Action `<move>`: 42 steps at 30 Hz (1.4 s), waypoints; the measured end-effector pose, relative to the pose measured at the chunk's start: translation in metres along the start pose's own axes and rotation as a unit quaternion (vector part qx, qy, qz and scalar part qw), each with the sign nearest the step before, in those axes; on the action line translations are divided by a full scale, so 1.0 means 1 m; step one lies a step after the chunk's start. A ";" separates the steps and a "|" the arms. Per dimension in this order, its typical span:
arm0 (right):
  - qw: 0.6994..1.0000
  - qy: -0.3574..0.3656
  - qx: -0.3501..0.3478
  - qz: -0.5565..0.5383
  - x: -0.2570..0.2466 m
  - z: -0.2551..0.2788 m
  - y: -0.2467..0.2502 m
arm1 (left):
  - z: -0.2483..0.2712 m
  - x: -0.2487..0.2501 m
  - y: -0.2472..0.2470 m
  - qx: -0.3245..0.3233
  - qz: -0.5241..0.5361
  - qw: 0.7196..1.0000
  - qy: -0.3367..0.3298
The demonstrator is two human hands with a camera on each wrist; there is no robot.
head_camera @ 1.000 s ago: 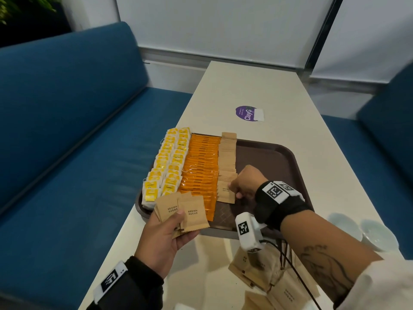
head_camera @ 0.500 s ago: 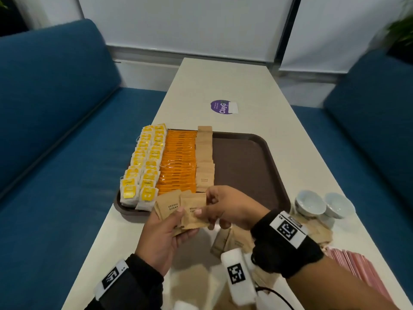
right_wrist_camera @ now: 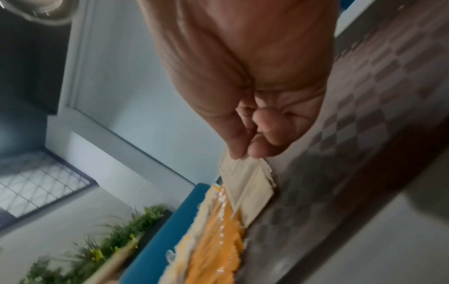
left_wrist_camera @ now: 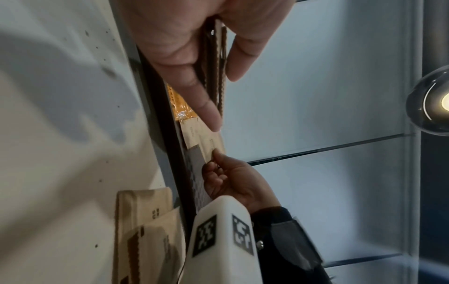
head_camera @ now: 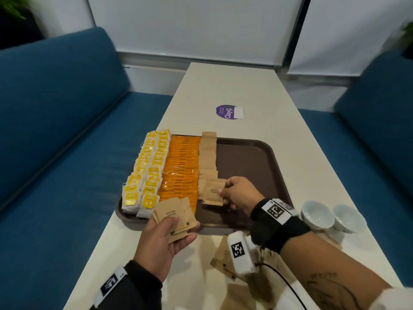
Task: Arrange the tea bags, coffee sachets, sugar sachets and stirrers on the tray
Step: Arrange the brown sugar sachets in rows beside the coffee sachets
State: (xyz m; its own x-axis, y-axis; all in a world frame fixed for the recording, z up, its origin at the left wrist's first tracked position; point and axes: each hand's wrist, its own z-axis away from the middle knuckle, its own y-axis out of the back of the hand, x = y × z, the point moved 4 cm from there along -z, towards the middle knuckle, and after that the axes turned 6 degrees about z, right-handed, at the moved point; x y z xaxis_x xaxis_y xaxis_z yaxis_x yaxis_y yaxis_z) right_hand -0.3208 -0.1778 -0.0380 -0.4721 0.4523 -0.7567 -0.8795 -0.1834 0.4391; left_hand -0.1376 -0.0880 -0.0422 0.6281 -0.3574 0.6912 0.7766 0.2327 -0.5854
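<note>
Our right hand set a sugar packet on the tray.
We pinched that packet by its edge at the near end of the brown sugar row, beside the orange sachets and yellow tea bags. Our left hand gripped a fan of sugar packets over the tray's near rim. 2 cups stood on the worktop.
</note>
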 end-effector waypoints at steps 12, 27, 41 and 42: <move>0.997 -0.025 -0.017 0.076 -0.009 -0.031 -0.012 | -0.007 -0.009 0.004 0.023 0.003 1.000 -0.003; 0.974 0.168 -0.062 0.136 -0.036 0.051 -0.023 | 0.001 -0.014 0.005 -0.014 -0.032 0.999 -0.033; 0.984 0.158 -0.080 -0.014 -0.001 0.106 -0.041 | 0.033 -0.009 -0.001 -0.090 -0.111 0.989 -0.030; 0.984 0.154 -0.084 -0.022 0.000 0.107 -0.041 | 0.036 -0.008 -0.001 -0.091 -0.111 0.989 -0.032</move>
State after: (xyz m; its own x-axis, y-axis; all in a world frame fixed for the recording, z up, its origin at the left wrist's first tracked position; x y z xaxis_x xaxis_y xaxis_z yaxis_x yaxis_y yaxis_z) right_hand -0.2777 -0.0773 -0.0042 -0.4063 0.1813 -0.8956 -0.8848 -0.3229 0.3360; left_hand -0.1417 -0.0529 -0.0324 0.4500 -0.3228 0.8326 0.8774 -0.0139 -0.4796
